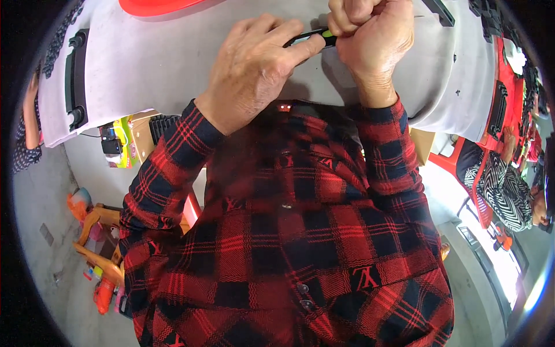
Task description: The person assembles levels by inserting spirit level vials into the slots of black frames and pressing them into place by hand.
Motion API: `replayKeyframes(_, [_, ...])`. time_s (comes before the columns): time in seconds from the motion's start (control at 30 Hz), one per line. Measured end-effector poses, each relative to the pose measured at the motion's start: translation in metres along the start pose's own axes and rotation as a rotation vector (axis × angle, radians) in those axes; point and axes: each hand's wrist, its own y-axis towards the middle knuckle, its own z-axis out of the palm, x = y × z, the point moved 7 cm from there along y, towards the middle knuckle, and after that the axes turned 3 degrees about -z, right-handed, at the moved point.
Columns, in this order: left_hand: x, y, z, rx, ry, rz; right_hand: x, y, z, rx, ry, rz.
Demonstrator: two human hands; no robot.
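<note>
Near the far edge of the picture, both hands meet over a slim black piece with a bright green part [329,34]; its kind I cannot make out. My left hand [251,69], palm down, pinches one end between the thumb and the fingers. The fingers of my right hand [378,43] are curled into a fist at the other end and hide much of it. The piece is held just above a grey-white cloth-covered table [156,63].
A red round tray [156,7] lies on the cloth at the far left. One long black part [76,78] rests by the left edge, another black bar [439,11] at the far right. Below left stand a carton [142,136] and toys. People sit at both sides.
</note>
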Motion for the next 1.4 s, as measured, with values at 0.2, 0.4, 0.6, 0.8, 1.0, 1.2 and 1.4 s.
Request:
replayKeyframes(0.2, [-0.001, 0.000, -0.001, 0.002, 0.017, -0.003, 0.005, -0.007, 0.007, -0.078, -0.083, -0.019])
replayKeyframes(0.4, [-0.001, -0.001, -0.002, -0.041, -0.018, -0.016, 0.007, -0.007, 0.008, -0.048, -0.147, -0.027])
replayKeyframes(0.6, [-0.002, 0.000, -0.001, -0.020, 0.005, -0.018, 0.000, 0.003, 0.009, 0.155, 0.740, 0.081])
replayKeyframes(0.8, [-0.001, 0.000, 0.000, -0.031, 0.019, -0.003, 0.001, 0.000, -0.004, 0.021, 0.099, 0.040])
replayKeyframes(1.0, [-0.001, 0.000, -0.001, -0.017, 0.000, -0.012, 0.000, -0.001, 0.000, 0.017, 0.058, 0.026])
replayKeyframes(1.2, [-0.001, 0.001, -0.001, -0.019, -0.020, -0.002, 0.005, -0.003, 0.004, 0.015, -0.037, -0.003])
replayKeyframes(1.4, [-0.001, 0.000, -0.002, -0.049, -0.039, 0.020, 0.003, -0.005, 0.007, -0.039, -0.079, 0.009])
